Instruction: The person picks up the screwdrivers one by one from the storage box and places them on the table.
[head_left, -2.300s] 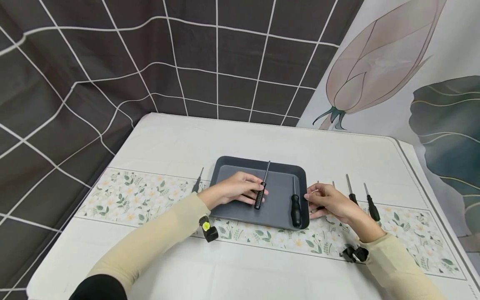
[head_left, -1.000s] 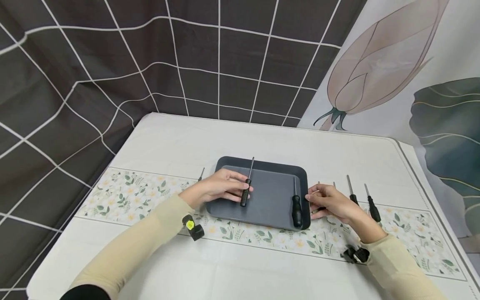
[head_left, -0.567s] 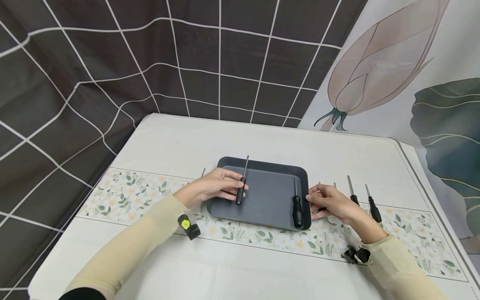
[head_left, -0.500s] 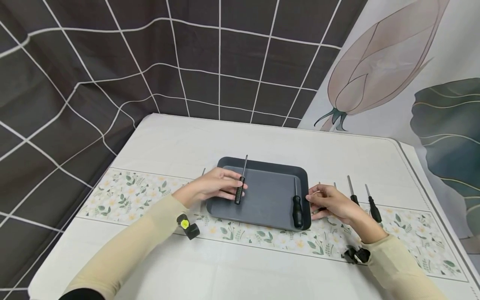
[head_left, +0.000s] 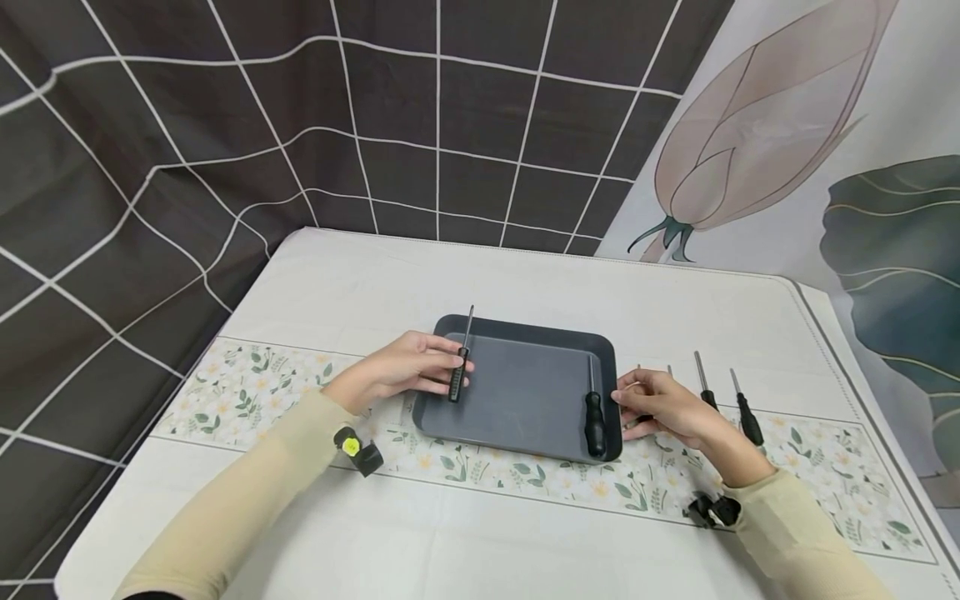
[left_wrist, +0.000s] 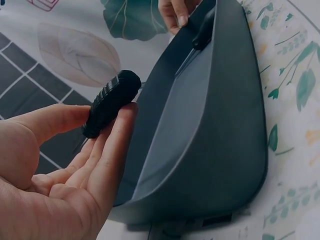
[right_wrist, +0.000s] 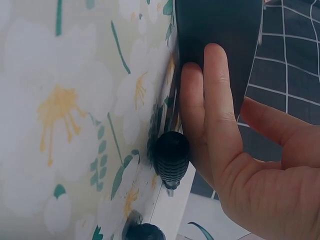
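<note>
My left hand [head_left: 408, 365] pinches a black-handled screwdriver [head_left: 458, 377] between thumb and fingers, over the left side of a dark grey tray [head_left: 517, 392]. The shaft points up and away; in the left wrist view the ribbed handle [left_wrist: 112, 102] faces the camera. Inside the tray, along its right side, lies another black screwdriver [head_left: 594, 423]. My right hand [head_left: 663, 407] holds the tray's right rim: in the right wrist view straight fingers press the outer wall [right_wrist: 220, 25] and the thumb sits at the edge.
Right of the tray lie several more screwdrivers, including a long-shafted one [head_left: 705, 390] and a slimmer one [head_left: 748, 423]; my right hand partly covers others. Two handles [right_wrist: 171, 156] show close to that hand's fingers. A floral strip [head_left: 255, 392] crosses the white tablecloth [head_left: 360, 275].
My left hand has carried the screwdriver leftward from the tray's middle to its left side, now covering the screwdriver seen earlier left of the tray. The right hand stays at the rim.
</note>
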